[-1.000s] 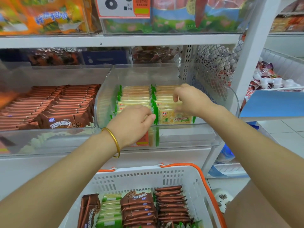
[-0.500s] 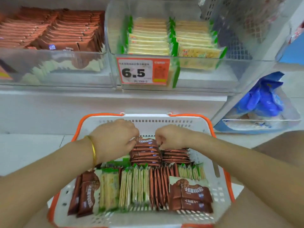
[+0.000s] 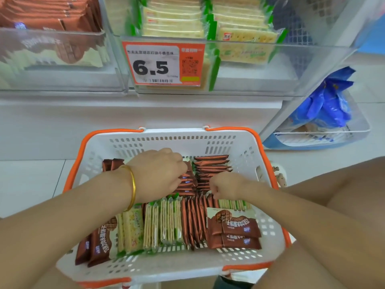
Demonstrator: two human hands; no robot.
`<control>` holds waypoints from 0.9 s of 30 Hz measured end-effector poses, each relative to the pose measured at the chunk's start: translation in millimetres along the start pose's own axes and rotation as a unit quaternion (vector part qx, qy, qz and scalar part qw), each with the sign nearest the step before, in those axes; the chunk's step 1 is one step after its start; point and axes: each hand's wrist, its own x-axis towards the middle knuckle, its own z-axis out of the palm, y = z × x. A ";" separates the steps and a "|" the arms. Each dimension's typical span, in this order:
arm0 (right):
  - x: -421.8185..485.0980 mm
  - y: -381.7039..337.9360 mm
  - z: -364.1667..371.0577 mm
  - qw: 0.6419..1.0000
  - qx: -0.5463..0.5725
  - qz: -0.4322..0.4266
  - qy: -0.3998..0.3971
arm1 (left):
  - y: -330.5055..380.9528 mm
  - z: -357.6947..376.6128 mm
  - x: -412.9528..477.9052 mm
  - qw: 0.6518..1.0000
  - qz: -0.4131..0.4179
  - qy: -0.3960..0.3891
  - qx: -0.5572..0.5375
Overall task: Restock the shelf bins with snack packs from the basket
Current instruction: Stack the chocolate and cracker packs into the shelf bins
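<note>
A white basket with orange handles sits in front of me, packed with brown snack packs and green-edged cracker packs. My left hand, with a gold bangle on its wrist, curls its fingers against the left side of a flat stack of brown packs at the basket's back. On the stack's right side, my right hand curls down; its fingertips are hidden. Above, a clear shelf bin holds cracker packs. The bin to its left holds brown packs.
An orange price tag reading 6.5 hangs on the cracker bin's front. To the right, a low wire tray holds blue bags. My bare knee lies beside the basket's right edge. White floor tiles lie to the left.
Both hands left the cracker bin and came down into the basket. They now close around the stack of brown packs, and my view has tilted down.
</note>
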 end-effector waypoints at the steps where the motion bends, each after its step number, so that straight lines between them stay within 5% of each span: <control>1: -3.2 -4.2 3.4 1.000 0.012 -0.005 0.004 | -0.1 1.6 0.6 1.000 0.001 -0.007 0.002; 13: -14.3 -10.4 30.3 0.990 -0.015 -0.010 -0.141 | 6.0 14.5 -10.2 0.998 -0.005 -0.058 -0.011; 19: -26.9 -13.9 -31.2 0.980 0.194 -0.035 0.003 | 3.8 4.4 -19.2 0.991 -0.074 -0.049 -0.098; 23: -51.9 -47.6 -76.2 0.848 0.518 -0.067 0.087 | -6.0 -10.7 -31.1 0.948 -0.165 0.008 -0.272; 27: -69.3 -94.8 -101.6 0.698 0.688 -0.130 0.148 | -22.8 -26.7 -56.2 0.829 -0.243 0.143 -0.483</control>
